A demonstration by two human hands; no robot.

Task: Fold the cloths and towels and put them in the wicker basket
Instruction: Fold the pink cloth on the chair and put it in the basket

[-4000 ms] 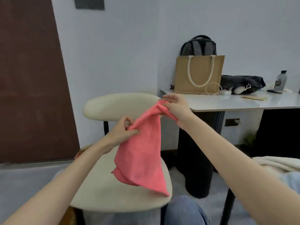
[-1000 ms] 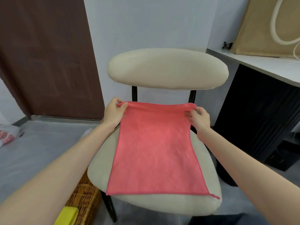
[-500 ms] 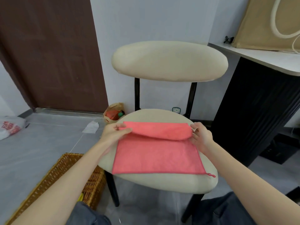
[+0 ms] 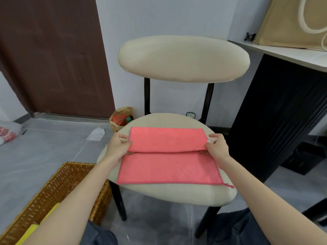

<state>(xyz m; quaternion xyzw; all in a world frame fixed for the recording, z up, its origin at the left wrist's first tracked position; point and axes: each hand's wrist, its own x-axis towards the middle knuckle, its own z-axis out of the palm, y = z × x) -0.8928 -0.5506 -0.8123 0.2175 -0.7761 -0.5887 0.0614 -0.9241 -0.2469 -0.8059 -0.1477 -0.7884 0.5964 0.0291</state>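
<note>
From the head view, a pink cloth point(image 4: 168, 167) lies on the cream chair seat point(image 4: 177, 195). It covers the middle of the seat from the left side to the right side. Its far part is turned over toward the person, so a doubled band lies across the far half of the cloth. A single layer stretches from there to the near edge of the seat. A small pink loop point(image 4: 229, 186) sticks out at the cloth's near right corner.

The left hand point(image 4: 117, 147) pinches the left end of the turned-over flap, with the thumb on top and the fingers curled beneath the edge. The right hand point(image 4: 216, 147) grips the right end of the same flap in the same way and holds that edge slightly off the layer below. Both forearms reach in from the near side.

The wicker basket point(image 4: 62, 183) stands on the floor point(image 4: 44, 149), just beside the seat's near left edge. Something yellow point(image 4: 30, 230) lies inside it.

The oval backrest point(image 4: 184, 58) rises on two black posts beyond the seat. A brown paper bag point(image 4: 122, 119) sits on the floor behind the seat's far left edge. A white scrap point(image 4: 96, 134) and a plastic bag point(image 4: 8, 131) lie further left. A brown door point(image 4: 53, 55) fills the upper left. At the upper right a white tabletop point(image 4: 292, 52) carries a jute bag point(image 4: 286, 20).
</note>
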